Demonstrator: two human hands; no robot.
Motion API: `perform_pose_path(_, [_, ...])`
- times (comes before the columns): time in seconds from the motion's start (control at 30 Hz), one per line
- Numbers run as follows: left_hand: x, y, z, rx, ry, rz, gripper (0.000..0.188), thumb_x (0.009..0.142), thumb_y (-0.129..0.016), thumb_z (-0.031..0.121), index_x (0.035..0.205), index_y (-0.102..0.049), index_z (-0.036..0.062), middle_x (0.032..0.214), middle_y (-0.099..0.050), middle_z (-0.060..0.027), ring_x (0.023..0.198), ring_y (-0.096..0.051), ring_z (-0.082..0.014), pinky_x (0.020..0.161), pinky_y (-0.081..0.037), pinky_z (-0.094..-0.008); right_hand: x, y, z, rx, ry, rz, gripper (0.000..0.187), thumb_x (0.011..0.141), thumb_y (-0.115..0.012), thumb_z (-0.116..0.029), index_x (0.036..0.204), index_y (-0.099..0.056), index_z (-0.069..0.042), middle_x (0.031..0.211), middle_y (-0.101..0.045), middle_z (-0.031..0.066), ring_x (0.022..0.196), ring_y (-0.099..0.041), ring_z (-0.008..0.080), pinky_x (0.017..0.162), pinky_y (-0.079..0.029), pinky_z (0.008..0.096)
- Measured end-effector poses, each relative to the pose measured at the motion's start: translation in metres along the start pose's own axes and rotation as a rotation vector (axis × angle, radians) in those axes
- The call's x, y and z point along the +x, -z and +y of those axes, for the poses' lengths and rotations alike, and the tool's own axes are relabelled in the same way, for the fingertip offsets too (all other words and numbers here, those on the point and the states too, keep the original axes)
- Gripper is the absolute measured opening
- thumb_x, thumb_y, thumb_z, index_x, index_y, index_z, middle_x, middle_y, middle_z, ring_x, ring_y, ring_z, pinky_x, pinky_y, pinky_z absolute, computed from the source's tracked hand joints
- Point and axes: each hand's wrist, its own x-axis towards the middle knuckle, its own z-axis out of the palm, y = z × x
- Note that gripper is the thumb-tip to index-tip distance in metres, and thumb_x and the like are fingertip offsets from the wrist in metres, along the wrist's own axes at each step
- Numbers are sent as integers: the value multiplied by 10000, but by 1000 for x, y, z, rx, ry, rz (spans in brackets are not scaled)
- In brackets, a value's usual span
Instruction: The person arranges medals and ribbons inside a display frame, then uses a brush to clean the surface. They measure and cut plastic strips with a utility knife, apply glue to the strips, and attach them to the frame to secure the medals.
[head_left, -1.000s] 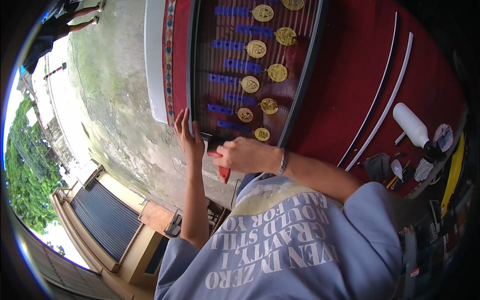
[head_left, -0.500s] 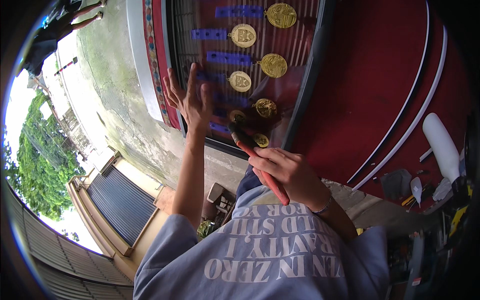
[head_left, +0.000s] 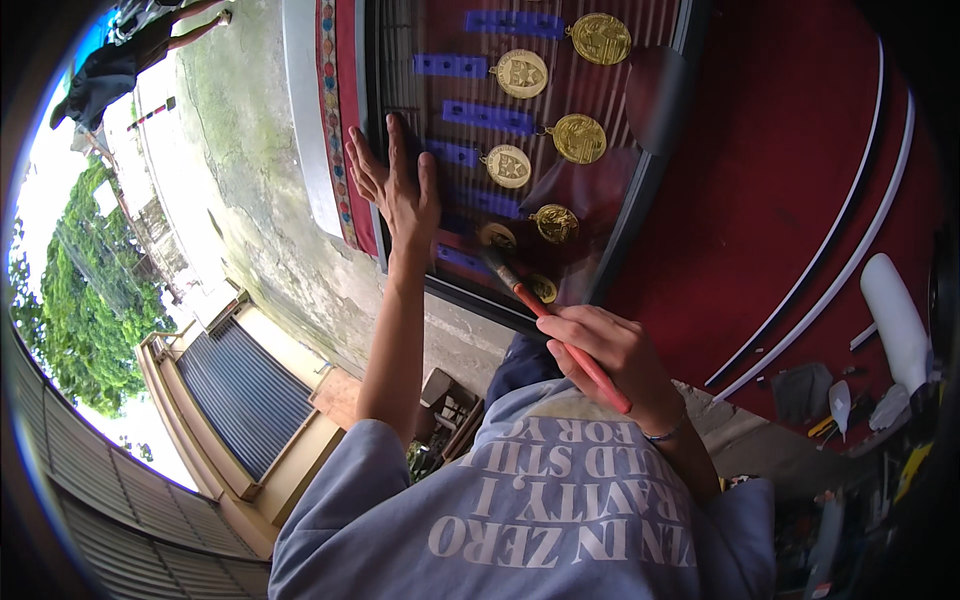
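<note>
A glass-fronted display frame (head_left: 470, 302) with a dark rim holds several gold medals (head_left: 521, 74) on blue ribbon strips (head_left: 488, 117). My left hand (head_left: 404, 200) lies flat near the frame's left side, fingers spread, with nothing in it. My right hand (head_left: 622, 362) grips a paintbrush (head_left: 530, 299) by its red handle. The brush's dark bristles are at the glass over the lower medals, partly covering one of them. Reflections on the glass dim the lowest medals and ribbons.
The frame lies on a dark red cloth (head_left: 760, 210). To its right are two long thin strips (head_left: 860, 235), a white bottle (head_left: 893, 310) and small tools. A weathered wall (head_left: 245, 150) runs along the left. A person (head_left: 110, 75) is at the far upper left.
The whole view has shifted, so the frame and both hands appear further right. The brush remains over the lower medals; my left hand stays on the left side of the frame.
</note>
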Motion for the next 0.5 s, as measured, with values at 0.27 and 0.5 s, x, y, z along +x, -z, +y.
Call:
perform_pose_path(0.27, [-37,2,-16,37,-7,1,535,1005,-474,474,1497,-487,264,1644,-189,-195,1521,-84,-427,1188,-30,-602,5,-2,1,4,19,42,274,864,-720,-80,1121,-627,-59,942,-668,132,831,-699,302,737,-596,383])
perform_pose_path(0.5, [-13,5,-10,25,-67,-11,521,998,-493,478,1473,-520,267,1649,-176,-189,1522,-92,-418,1185,-46,-607,8,1,-2,16,2,10,275,860,-722,-75,1119,-632,-53,958,-672,136,863,-702,305,756,-600,383])
